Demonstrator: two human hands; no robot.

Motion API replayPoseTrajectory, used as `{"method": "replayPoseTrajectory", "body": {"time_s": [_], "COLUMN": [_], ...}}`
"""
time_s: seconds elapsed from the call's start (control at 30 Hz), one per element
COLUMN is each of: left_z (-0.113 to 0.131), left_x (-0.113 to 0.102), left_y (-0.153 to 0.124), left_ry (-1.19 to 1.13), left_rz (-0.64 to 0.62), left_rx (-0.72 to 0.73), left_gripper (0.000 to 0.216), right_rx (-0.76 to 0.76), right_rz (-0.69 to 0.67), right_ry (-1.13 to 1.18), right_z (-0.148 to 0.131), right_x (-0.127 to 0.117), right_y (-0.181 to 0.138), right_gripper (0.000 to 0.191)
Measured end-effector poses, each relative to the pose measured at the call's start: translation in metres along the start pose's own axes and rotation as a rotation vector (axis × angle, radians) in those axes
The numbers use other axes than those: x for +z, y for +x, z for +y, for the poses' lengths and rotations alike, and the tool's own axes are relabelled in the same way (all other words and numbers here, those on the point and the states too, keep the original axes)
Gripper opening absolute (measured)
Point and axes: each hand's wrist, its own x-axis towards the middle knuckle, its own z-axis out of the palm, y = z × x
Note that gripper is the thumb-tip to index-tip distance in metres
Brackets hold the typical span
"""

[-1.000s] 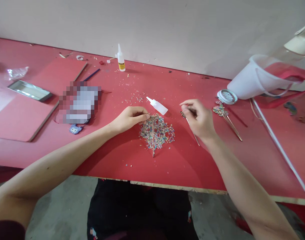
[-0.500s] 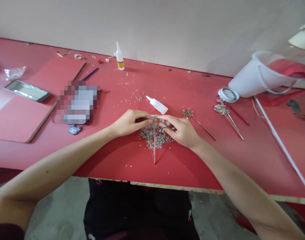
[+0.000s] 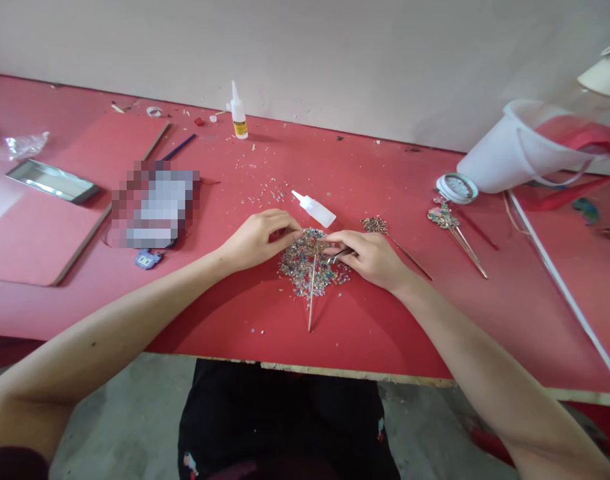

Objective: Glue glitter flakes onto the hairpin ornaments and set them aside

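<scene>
At the centre of the frame, a gold-stemmed hairpin (image 3: 313, 287) is seen between the two hands, over a pile of small shiny chips (image 3: 305, 283) on the red table (image 3: 225, 320); its lower end is pointed toward the bottom of the frame. By the left hand (image 3: 262, 239), thumb and fingertips are brought close together at the hairpin's head; whether the head is pinched cannot be told, as it is partly hidden. By the right hand (image 3: 372, 259), a thin dark tool (image 3: 343, 254), possibly tweezers, is gripped, with fingertips placed beside the top of the stem.

Fine work at the head seems to be in hand. It is probably best done with the head braced from the left, the tool worked in small moves, and the chips undisturbed by the knuckles.

Edges: the rough front edge (image 3: 355, 373) is kept well apart from the stem's end, so some room is left for the stem to be swung or drawn down-frame. Above the pile, reach is limited by a white bottle (image 3: 319, 211) laid on its side. Right of the right hand, sideways room is narrowed by a second hairpin (image 3: 375, 225), then a decorated hairpin (image 3: 443, 217). More leeway is offered at lower centre, where forearms are well apart.
</scene>
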Motion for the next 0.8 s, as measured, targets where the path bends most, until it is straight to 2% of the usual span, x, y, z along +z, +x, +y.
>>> {"method": "replayPoseTrajectory", "body": {"time_s": [0.17, 0.4, 0.63, 0.8], "left_z": [-0.0084, -0.0108, -0.0066, -0.0098], "left_x": [0.001, 0.0019, -0.0013, -0.0025], "left_y": [0.0017, 0.0019, 0.0012, 0.0018], "left_ry": [0.047, 0.061, 0.102, 0.099], "left_rz": [0.076, 0.07, 0.085, 0.076], "left_rx": [-0.05, -0.073, -0.139, -0.129], "left_gripper": [0.014, 0.018, 0.036, 0.031], "right_rx": [-0.055, -0.098, -0.009, 0.002], "right_rz": [-0.027, 0.0, 0.044, 0.074], "right_ry": [-0.124, -0.275, -0.171, -0.153], "right_z": [0.0074, 0.008, 0.0078, 0.0068], "right_x": [-0.0029, 0.0012, 0.0022, 0.0038], "right_y": [-0.0006, 0.0004, -0.0013, -0.0006], "right_gripper": [0.019, 0.018, 0.034, 0.026]}}
